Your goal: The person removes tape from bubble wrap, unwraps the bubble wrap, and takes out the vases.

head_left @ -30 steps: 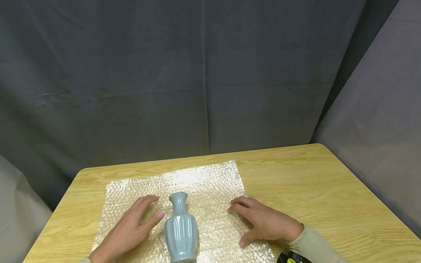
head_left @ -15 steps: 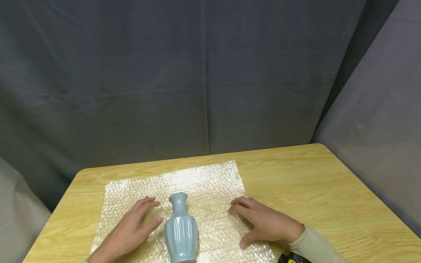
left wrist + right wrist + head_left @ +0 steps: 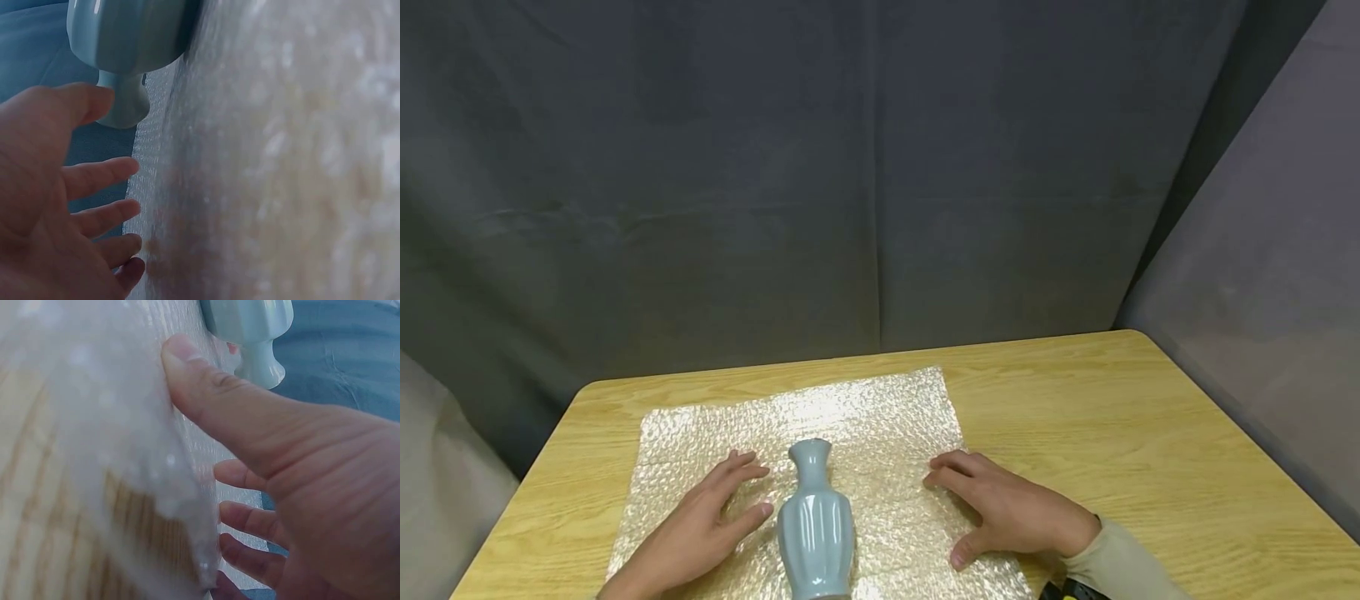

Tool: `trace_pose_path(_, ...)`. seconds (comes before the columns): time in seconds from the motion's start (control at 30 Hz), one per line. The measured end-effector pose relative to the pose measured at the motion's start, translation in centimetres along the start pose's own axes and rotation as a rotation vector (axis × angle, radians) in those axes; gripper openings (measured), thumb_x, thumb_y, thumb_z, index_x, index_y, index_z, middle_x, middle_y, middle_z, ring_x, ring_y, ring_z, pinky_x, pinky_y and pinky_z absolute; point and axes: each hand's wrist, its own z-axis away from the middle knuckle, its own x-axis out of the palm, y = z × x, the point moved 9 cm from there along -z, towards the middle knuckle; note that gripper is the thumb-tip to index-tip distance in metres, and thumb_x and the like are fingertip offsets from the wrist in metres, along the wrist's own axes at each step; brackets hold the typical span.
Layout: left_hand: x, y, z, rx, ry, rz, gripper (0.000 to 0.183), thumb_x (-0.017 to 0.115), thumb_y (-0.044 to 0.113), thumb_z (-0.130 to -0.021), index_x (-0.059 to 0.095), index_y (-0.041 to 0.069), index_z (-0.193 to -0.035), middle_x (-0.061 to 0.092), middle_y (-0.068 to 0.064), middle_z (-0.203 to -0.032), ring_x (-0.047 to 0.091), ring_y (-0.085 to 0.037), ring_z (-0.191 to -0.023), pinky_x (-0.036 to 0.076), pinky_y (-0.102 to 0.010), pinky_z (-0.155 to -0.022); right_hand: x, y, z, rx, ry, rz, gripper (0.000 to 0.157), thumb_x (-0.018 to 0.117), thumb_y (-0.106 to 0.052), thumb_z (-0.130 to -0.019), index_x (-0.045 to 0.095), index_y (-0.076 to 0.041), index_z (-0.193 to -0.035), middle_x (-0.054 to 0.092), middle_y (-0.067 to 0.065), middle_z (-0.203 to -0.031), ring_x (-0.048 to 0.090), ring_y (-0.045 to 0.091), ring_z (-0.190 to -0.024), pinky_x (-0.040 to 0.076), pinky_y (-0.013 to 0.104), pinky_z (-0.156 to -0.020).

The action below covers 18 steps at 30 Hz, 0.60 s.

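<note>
A glossy pale-blue ribbed vase (image 3: 816, 533) lies on its side on a sheet of bubble wrap (image 3: 880, 450), its flared mouth toward the far edge. My left hand (image 3: 696, 529) is just left of the vase with fingers spread and apart from it; in the left wrist view, the thumb (image 3: 87, 103) shows in front of the vase's neck (image 3: 125, 103). On the right part of the sheet, my right hand (image 3: 1007, 508) rests with fingertips on the wrap and thumb spread. Neither hand holds anything. The vase's base is cut off by the lower frame edge.
A wood-grain table (image 3: 1075, 400) bears the sheet, and its bare surface extends to the right. Dark grey cloth (image 3: 775, 183) hangs behind the far edge. Lighter cloth (image 3: 1285, 292) stands along the right side. A black band with yellow (image 3: 1071, 590) is at the right wrist.
The left hand's fingers have shifted slightly toward me beside the vase. The right hand and the vase stay in place; the head view has moved a little.
</note>
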Motion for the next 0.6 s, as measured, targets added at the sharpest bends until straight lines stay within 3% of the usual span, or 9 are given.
trace_pose_path(0.23, -0.04, -0.19, -0.03, 0.008, -0.018, -0.001, 0.048, 0.068, 0.049, -0.098, 0.064, 0.022, -0.137, 0.051, -0.012, -0.158, 0.037, -0.049, -0.151, 0.041, -0.07, -0.112, 0.1, 0.21, 0.02, 0.013, -0.002, -0.004, 0.086, 0.066, -0.07, -0.079, 0.051, -0.022, -0.148, 0.047, 0.006, -0.154, 0.05, 0.029, -0.138, 0.052, 0.045, -0.106)
trace_pose_path(0.6, 0.29, -0.53, 0.29, -0.029, -0.107, -0.02, 0.052, 0.068, 0.056, -0.095, 0.063, 0.025, -0.136, 0.044, -0.015, -0.163, 0.031, -0.05, -0.154, 0.04, -0.074, -0.11, 0.51, 0.49, 0.09, 0.015, 0.006, -0.028, 0.086, 0.067, -0.067, -0.078, 0.051, -0.021, -0.149, 0.046, 0.006, -0.155, 0.049, 0.031, -0.139, 0.051, 0.047, -0.107)
